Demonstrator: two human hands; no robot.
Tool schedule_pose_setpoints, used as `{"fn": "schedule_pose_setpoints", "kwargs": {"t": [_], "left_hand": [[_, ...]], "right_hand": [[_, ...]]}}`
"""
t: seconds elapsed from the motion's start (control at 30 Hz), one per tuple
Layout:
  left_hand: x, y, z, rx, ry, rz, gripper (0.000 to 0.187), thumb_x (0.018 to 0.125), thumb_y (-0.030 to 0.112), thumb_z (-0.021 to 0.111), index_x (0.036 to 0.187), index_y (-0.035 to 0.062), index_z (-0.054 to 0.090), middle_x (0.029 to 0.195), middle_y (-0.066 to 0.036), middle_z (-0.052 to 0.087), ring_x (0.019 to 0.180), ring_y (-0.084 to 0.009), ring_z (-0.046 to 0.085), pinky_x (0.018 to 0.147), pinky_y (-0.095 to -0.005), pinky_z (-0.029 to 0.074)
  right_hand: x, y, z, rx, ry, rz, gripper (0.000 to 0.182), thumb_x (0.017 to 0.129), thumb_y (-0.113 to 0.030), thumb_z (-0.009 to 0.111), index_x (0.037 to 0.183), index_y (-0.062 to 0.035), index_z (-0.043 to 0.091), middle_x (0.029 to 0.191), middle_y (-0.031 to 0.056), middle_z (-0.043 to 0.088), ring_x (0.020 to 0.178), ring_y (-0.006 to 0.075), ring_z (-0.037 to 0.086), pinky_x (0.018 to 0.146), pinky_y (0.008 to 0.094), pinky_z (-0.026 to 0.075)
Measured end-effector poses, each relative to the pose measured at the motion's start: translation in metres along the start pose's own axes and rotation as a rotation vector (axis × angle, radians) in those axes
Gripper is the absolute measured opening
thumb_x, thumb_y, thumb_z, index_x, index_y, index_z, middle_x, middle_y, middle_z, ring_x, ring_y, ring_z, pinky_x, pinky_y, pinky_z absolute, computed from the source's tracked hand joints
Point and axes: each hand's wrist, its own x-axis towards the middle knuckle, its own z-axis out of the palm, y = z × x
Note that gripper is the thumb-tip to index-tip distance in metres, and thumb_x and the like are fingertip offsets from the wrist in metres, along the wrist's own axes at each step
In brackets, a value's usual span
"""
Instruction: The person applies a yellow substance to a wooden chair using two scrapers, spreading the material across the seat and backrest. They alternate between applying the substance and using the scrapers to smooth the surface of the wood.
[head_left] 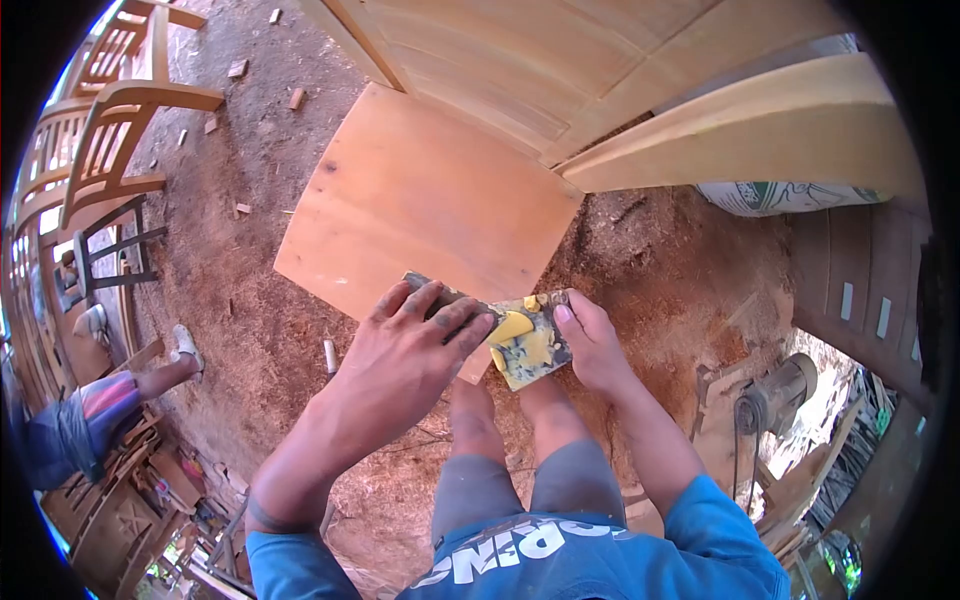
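Observation:
My right hand (592,340) grips the edge of a small flat board (535,368) smeared with yellow and dark putty, thumb on top. Against it, my left hand (405,345) has its fingers curled over a dark, putty-stained flat scraper (430,284), mostly hidden under them. Thick yellow putty (512,327) lies where the two pieces meet. Both hands are above my knees, at the near edge of a smooth wooden panel (430,200).
A large panelled wooden piece (500,60) and a curved board (750,125) stand beyond. Wooden chairs (125,110) are at left, above a person's leg (165,378). A motor (775,395) and a printed sack (780,197) are at right. Wood scraps dot the dirt floor (230,200).

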Motion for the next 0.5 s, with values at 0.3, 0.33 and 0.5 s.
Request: {"fn": "schedule_pose_setpoints", "kwargs": {"t": [0.3, 0.33, 0.5], "left_hand": [[-0.003, -0.007, -0.004, 0.001, -0.007, -0.004, 0.05, 0.076, 0.003, 0.056, 0.126, 0.0074, 0.06, 0.127, -0.008, 0.06, 0.122, -0.0284, 0.052, 0.105, -0.0427, 0.039], [-0.002, -0.009, -0.004, 0.003, -0.014, 0.006, 0.05, 0.075, 0.003, 0.056, 0.125, 0.0077, 0.06, 0.127, -0.008, 0.06, 0.122, -0.0286, 0.053, 0.105, -0.0428, 0.04], [0.004, -0.005, -0.003, -0.018, 0.046, 0.035, 0.05, 0.074, 0.002, 0.056, 0.124, 0.0089, 0.061, 0.125, -0.008, 0.061, 0.12, -0.0286, 0.055, 0.105, -0.0434, 0.04]], "right_hand": [[0.004, -0.007, 0.002, 0.074, -0.096, -0.05, 0.031, 0.1, -0.022, 0.042, 0.105, 0.0035, 0.058, 0.084, 0.0159, 0.065, 0.082, 0.0231, 0.063, 0.075, 0.0348, 0.048], [0.005, -0.01, 0.001, 0.052, -0.12, -0.046, 0.03, 0.1, -0.022, 0.043, 0.105, 0.0035, 0.058, 0.087, 0.0128, 0.065, 0.083, 0.019, 0.061, 0.076, 0.0326, 0.048], [0.006, -0.008, 0.0, 0.147, -0.193, 0.021, 0.03, 0.1, -0.022, 0.045, 0.107, 0.0038, 0.058, 0.094, 0.0073, 0.066, 0.086, 0.0119, 0.058, 0.078, 0.0289, 0.047]]}}
